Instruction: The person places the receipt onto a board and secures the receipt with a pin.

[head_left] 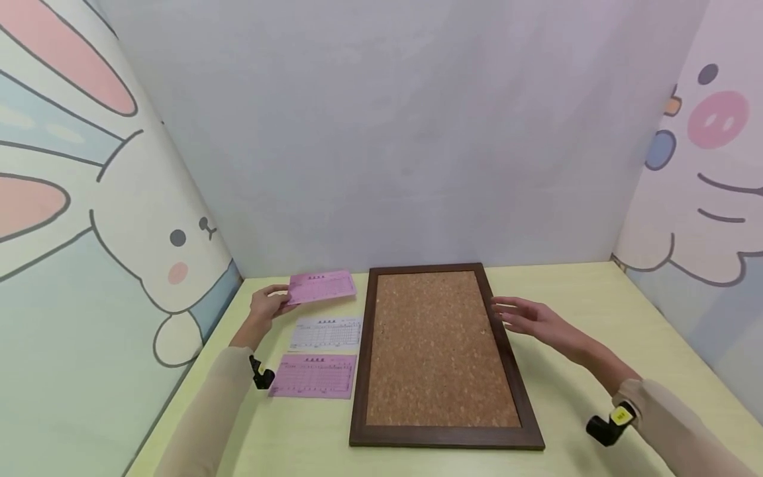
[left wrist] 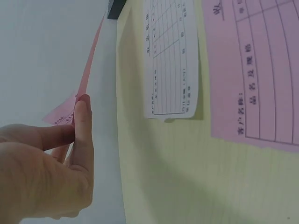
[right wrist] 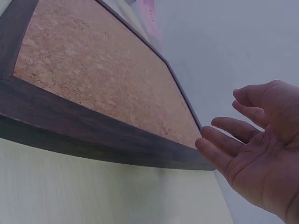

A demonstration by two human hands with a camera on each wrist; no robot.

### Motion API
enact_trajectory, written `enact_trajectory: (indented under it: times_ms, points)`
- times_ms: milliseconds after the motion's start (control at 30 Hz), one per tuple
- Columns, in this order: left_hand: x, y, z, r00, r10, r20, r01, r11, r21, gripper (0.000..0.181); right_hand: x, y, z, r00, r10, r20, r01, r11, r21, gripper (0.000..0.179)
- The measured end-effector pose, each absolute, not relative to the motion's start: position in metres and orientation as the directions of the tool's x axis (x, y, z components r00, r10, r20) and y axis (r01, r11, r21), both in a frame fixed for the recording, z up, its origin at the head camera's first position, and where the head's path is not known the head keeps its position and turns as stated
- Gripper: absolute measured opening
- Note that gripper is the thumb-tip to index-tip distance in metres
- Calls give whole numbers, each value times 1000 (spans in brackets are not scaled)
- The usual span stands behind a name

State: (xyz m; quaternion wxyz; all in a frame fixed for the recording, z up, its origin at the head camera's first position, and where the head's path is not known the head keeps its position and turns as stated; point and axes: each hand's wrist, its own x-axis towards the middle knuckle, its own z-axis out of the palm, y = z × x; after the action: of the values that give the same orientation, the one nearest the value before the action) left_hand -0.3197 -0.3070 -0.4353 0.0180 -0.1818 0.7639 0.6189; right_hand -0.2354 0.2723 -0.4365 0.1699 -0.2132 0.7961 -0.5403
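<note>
At the far left of the table, my left hand (head_left: 268,306) pinches a pink printed form (head_left: 322,287) by its left edge. In the left wrist view the pink form (left wrist: 88,70) stands raised, seen nearly edge-on between thumb and fingers. Nearer me lie a white form (head_left: 326,333) and a second pink form (head_left: 314,376), both flat. A cork board (head_left: 438,351) in a dark wooden frame lies in the middle. Over its right edge hovers my right hand (head_left: 539,326), fingers loosely spread and holding nothing; the right wrist view shows the bare palm (right wrist: 266,163).
The pale yellow table (head_left: 596,318) meets a grey back wall (head_left: 381,132). Side walls carry a cartoon rabbit (head_left: 155,258) on the left and a cartoon pig (head_left: 703,199) on the right. Small black cameras (head_left: 610,424) sit on both wrists.
</note>
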Motion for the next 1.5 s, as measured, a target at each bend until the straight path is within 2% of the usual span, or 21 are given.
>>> enact_trajectory:
  times_ms: [467, 1100, 1500]
  points:
    - [-315, -302, -424, -951, -179, -251, -270, 92, 958, 47, -242, 259, -438, -844, -534, -44, -138, 295, -945, 57]
    - [-309, -295, -426, -940, -171, -296, -317, 112, 942, 47, -252, 235, -444, -819, -573, -27, -154, 265, -952, 57]
    - [-309, -300, -428, -945, -163, -284, -301, 87, 950, 46, -262, 218, -450, -815, -577, -40, -138, 262, -955, 57]
